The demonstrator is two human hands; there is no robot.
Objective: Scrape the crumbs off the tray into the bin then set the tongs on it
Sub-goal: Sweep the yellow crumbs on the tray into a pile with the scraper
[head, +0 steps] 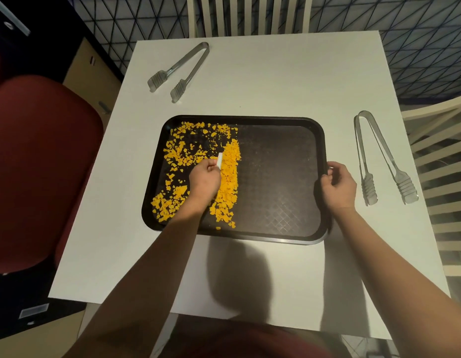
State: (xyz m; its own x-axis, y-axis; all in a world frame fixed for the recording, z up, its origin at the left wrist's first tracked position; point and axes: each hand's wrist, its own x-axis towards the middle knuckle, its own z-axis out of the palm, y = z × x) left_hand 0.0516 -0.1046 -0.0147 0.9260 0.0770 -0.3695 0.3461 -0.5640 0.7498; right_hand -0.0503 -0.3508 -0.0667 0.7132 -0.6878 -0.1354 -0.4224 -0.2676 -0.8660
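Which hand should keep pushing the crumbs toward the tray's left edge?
Left. The left hand already holds the white scraper in the crumbs; the right hand grips the tray at its right rim, steadying it.

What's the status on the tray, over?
Left hand grips white scraper, right hand grips tray edge. Crumbs heaped on left half. Both tongs on table, nothing blocking.

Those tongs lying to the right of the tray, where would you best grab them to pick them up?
Grip the right tongs around the two arms' middle, coming from above. They lie flat on the table, hinge far, ridged tips near; the arms sit closer together there, so one hand probably spans both.
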